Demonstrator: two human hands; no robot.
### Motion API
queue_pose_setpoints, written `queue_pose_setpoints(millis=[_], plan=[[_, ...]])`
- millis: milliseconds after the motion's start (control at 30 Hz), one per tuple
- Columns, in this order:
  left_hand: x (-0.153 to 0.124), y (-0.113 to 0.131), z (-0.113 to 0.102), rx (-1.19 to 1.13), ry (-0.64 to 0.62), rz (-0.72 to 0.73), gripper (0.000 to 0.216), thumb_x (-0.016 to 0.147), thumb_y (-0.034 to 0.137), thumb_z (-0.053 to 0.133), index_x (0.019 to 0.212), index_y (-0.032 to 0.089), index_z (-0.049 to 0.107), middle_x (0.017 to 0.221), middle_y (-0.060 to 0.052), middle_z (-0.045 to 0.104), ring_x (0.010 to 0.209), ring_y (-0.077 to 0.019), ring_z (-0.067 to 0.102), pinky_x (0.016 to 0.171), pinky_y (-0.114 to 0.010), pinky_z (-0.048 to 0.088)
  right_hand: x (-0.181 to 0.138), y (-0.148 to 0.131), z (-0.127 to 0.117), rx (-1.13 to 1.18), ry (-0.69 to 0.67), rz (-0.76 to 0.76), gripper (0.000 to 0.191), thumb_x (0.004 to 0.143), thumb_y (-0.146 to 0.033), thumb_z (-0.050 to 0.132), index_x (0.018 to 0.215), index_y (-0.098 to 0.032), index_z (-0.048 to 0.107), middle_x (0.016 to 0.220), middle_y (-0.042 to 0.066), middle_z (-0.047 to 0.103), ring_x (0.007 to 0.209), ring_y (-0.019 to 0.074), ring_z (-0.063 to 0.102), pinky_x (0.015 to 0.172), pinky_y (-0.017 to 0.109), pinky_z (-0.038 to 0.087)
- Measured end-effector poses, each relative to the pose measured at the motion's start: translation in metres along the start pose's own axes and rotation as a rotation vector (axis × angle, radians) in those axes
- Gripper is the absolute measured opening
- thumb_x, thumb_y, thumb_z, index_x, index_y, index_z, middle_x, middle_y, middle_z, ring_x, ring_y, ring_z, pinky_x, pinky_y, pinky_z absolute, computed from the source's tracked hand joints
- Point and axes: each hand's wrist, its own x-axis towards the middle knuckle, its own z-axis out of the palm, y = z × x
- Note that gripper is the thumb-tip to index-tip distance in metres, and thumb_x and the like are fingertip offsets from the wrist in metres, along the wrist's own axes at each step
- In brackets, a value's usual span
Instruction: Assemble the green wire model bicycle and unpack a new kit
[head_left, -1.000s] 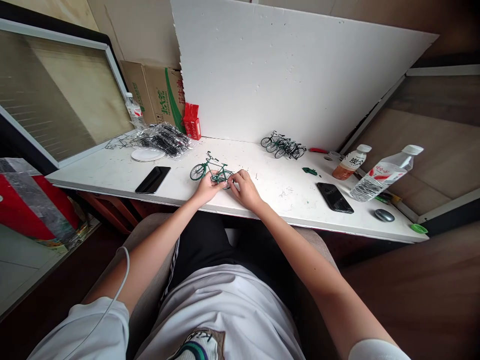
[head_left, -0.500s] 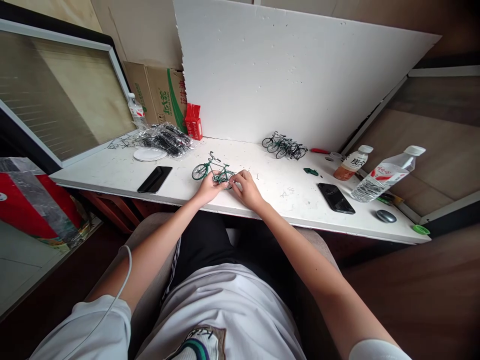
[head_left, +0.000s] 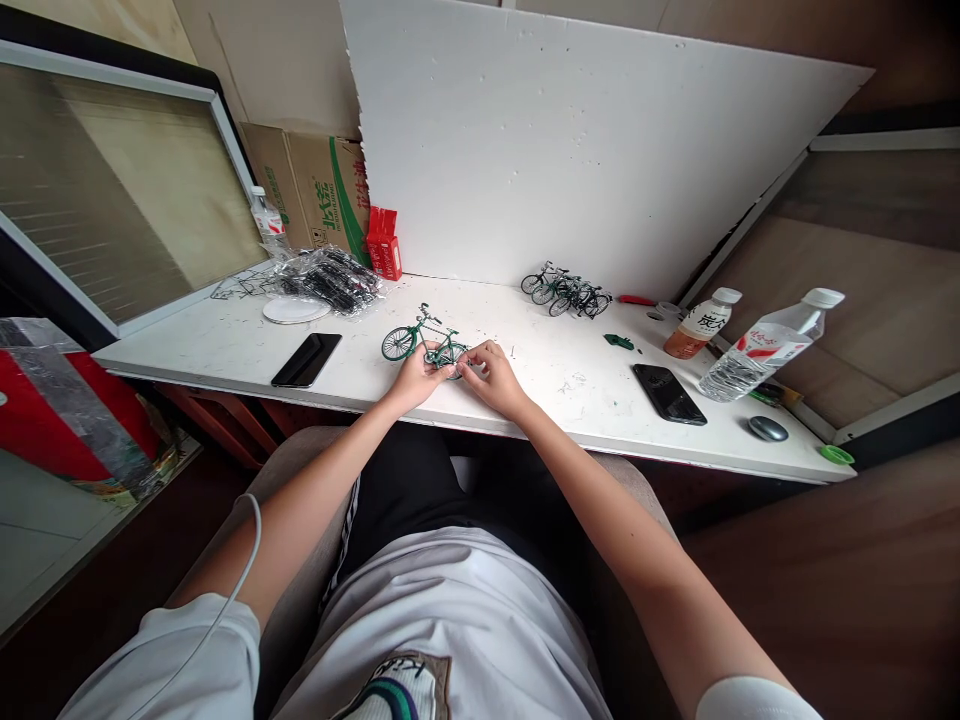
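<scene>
A small green model bicycle [head_left: 399, 343] is held just above the table's near part, its front wheel and handlebars to the left. My left hand [head_left: 417, 380] is closed on its lower middle, around the pedal area. The fingers of my right hand [head_left: 491, 376] are pinched at the rear wheel, on the right end of the bicycle. Whether a tiny part sits between those fingertips is hidden. Behind, near the white board, stands a cluster of several finished-looking model bicycles [head_left: 566, 290], dark and green.
A black phone [head_left: 307, 360], a white lid [head_left: 295, 310] and a plastic bag of black parts [head_left: 334, 280] lie to the left. On the right are another phone [head_left: 669, 394], green plastic pieces [head_left: 619, 341], a brown drink bottle [head_left: 703, 324], a water bottle [head_left: 772, 345] and a mouse [head_left: 768, 428].
The view has shifted very slightly. Both hands keep nearly the same hold on the green bicycle, with only small finger movement at the right hand.
</scene>
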Motion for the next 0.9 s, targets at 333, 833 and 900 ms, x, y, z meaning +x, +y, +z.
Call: queue_pose_setpoints(millis=[333, 833, 900], plan=[[-0.0018, 0.0035, 0.0001, 0.001, -0.024, 0.014, 0.064, 0.069, 0.033, 0.097, 0.117, 0.020, 0.057, 0.109, -0.009, 0.080, 0.101, -0.0264, 0.079, 0.106, -0.051, 0.061, 0.0008, 0.0040, -0.0002, 0.078, 0.012, 0.060, 0.017, 0.102, -0.039, 0.072, 0.103, -0.024, 0.079, 0.102, 0.008, 0.069, 0.101, 0.0256, 0.061, 0.086, 0.041, 0.055], [-0.0013, 0.0022, -0.0005, 0.004, -0.027, 0.030, 0.063, 0.068, 0.037, 0.097, 0.115, 0.020, 0.058, 0.110, -0.009, 0.079, 0.102, -0.0262, 0.078, 0.103, -0.048, 0.062, 0.0003, 0.0051, -0.0012, 0.145, 0.033, 0.122, 0.031, 0.098, -0.055, 0.076, 0.101, -0.024, 0.084, 0.100, 0.007, 0.069, 0.092, 0.0224, 0.062, 0.085, 0.039, 0.057], [-0.0009, 0.0013, -0.0006, 0.000, -0.020, 0.025, 0.063, 0.068, 0.037, 0.097, 0.115, 0.020, 0.058, 0.110, -0.010, 0.079, 0.102, -0.0259, 0.078, 0.104, -0.049, 0.062, 0.0003, 0.0055, -0.0009, 0.145, 0.039, 0.121, 0.030, 0.098, -0.054, 0.077, 0.101, -0.025, 0.084, 0.099, 0.007, 0.069, 0.091, 0.0222, 0.061, 0.084, 0.039, 0.057]])
